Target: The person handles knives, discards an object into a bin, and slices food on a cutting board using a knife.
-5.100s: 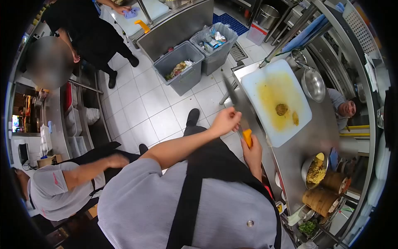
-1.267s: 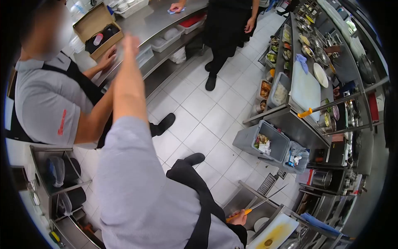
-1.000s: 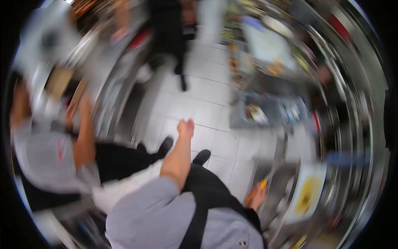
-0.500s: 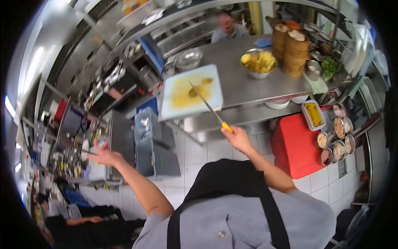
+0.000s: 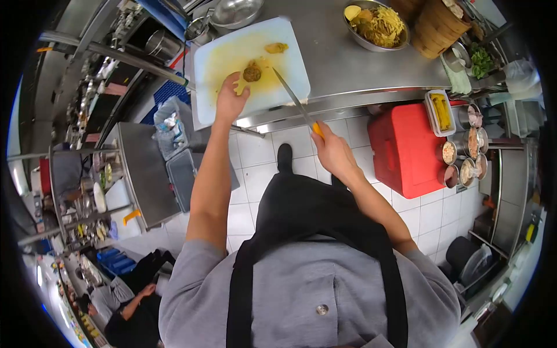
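My right hand (image 5: 336, 152) is wrapped round the yellow handle of a long knife (image 5: 295, 100), whose blade points up and left over the cutting board's right part. Above the lower left of the white board (image 5: 209, 64), my left hand (image 5: 232, 100) has its fingers apart and holds nothing. Just beyond those fingertips sits a round brown piece of food (image 5: 252, 72). A smaller yellow-brown piece (image 5: 276, 47) lies farther up the board. Yellow stains spread over the board's surface.
A metal bowl of yellow shredded food (image 5: 380, 26) and a bamboo steamer (image 5: 440, 28) stand on the steel counter (image 5: 336, 64). Below right is a red box (image 5: 406, 151) beside several metal containers. Grey bins (image 5: 187, 174) stand left. People are at lower left.
The view has turned back to the counter from the aisle. My left hand has moved from the far left to over the board, near the brown piece. The knife stays in my right hand.
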### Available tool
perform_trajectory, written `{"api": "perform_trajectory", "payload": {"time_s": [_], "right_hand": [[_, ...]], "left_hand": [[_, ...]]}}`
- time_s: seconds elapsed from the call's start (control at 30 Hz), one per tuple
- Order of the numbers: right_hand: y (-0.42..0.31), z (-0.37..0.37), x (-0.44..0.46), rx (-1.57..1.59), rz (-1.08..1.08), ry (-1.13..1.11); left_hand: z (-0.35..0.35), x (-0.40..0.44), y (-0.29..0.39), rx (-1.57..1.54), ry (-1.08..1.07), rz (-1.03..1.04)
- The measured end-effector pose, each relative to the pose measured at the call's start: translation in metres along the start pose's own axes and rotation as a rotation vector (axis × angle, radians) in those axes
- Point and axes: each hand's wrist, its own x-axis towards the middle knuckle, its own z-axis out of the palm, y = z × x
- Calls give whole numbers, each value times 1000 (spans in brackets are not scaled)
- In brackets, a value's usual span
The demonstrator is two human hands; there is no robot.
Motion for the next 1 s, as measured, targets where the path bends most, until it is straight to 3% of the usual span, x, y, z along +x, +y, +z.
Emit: {"api": "perform_trajectory", "payload": {"time_s": [0.03, 0.13, 0.23, 0.37, 0.57, 0.63, 1.0], "right_hand": [[-11, 3, 1, -16, 15, 18], [-31, 9, 3, -214, 128, -55], [-38, 28, 13, -399, 44, 107], [-62, 31, 29, -436, 225, 26], [-84, 41, 85, -580, -1, 66], [-83, 43, 100, -598, -20, 29], [-81, 50, 116, -618, 25, -138]], "left_hand": [[6, 15, -7, 33, 1, 131], [23, 44, -13, -14, -13, 268], [35, 57, -25, -20, -8, 295], [37, 58, -37, -114, -28, 287], [29, 70, -40, -167, -48, 337], [26, 72, -40, -123, -84, 468], [36, 81, -45, -61, -96, 450]]}}
